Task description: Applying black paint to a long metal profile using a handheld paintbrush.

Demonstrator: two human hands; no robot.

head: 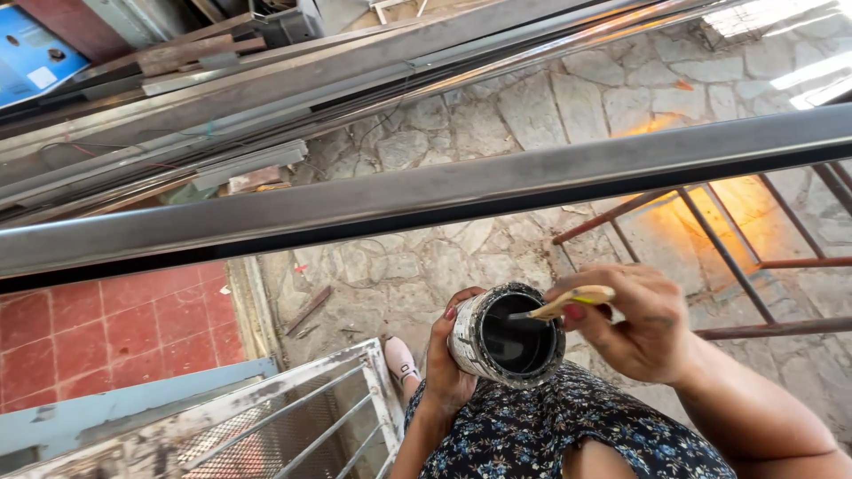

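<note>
Long steel tube, stacked metal bars, perhaps a grated gate.

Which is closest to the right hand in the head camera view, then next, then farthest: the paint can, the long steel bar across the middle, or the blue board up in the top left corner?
From the right hand, which holds a brush:
1. Paint can, just to its left, gripped by the left hand.
2. Long steel bar, above it, crossing the whole view.
3. Blue board, far up in the top left corner.

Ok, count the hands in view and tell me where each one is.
2. The left hand grips the side of the paint can; the right hand holds a brush handle over its open top. No other hands show.
</note>
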